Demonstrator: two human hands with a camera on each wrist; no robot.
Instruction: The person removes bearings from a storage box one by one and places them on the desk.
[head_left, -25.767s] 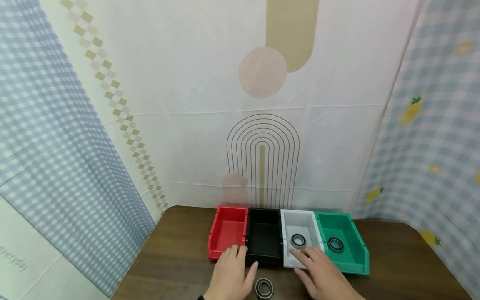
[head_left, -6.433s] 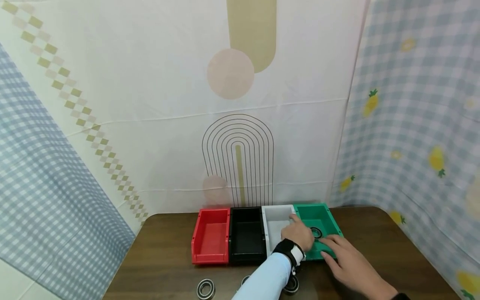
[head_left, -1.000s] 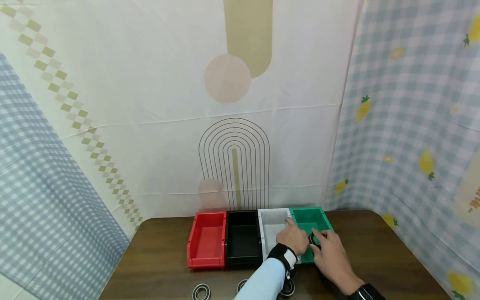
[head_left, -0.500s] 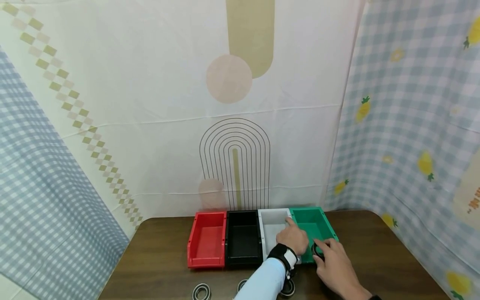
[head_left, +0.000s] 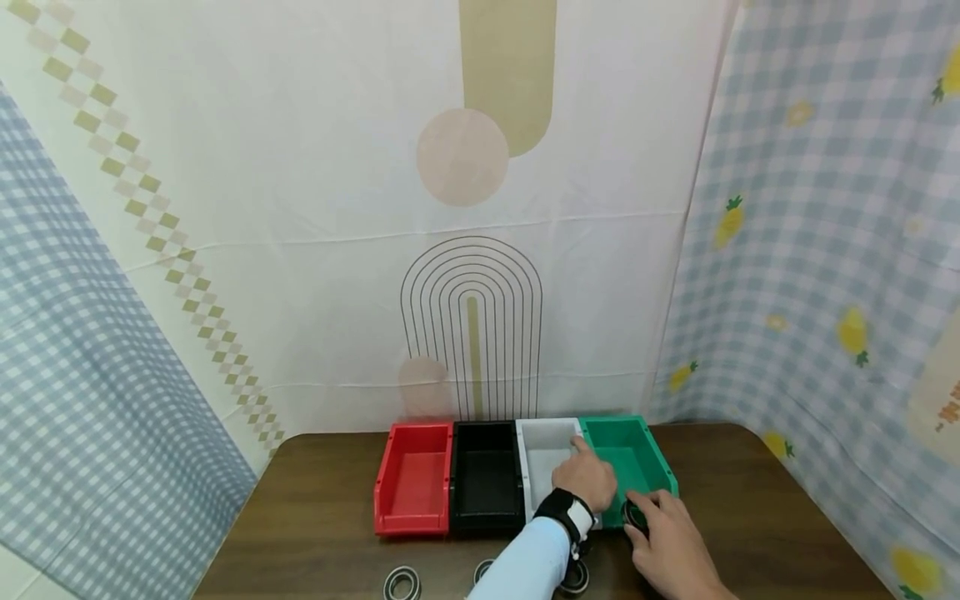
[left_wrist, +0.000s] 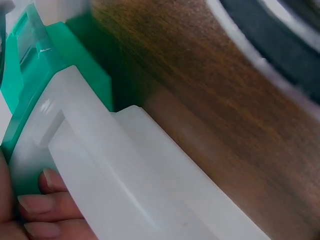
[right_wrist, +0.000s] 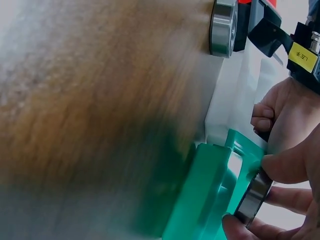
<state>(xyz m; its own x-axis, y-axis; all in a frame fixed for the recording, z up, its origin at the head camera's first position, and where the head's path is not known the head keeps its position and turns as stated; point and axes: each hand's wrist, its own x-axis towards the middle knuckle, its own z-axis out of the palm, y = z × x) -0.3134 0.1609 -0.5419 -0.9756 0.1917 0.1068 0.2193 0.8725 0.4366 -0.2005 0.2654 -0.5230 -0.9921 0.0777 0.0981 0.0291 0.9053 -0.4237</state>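
Observation:
In the head view, my right hand (head_left: pixel 675 546) holds a bearing (head_left: pixel 635 515) at the front end of the green bin (head_left: pixel 626 458). Thumb and fingertips pinch the ring by its rim in the right wrist view, where the bearing (right_wrist: pixel 254 197) tilts beside the bin's front lip. My left hand (head_left: pixel 587 482) rests over the shared wall of the white bin (head_left: pixel 546 435) and the green one. Its index finger points along the wall; its other fingers (left_wrist: pixel 45 207) curl beside the white bin. The left thumb is hidden, so its hold on the wall is unclear.
A red bin (head_left: pixel 416 483) and a black bin (head_left: pixel 487 479) stand in the same row, to the left. On the wooden table (head_left: pixel 315 508) in front lie a bearing (head_left: pixel 402 583), a second bearing (head_left: pixel 482 571) partly behind the left sleeve, and a third bearing (head_left: pixel 576 577).
Over the last second my right hand has drawn the bearing from inside the green bin toward its front edge. The left hand stays put. Much earlier, only one bearing showed on the table.

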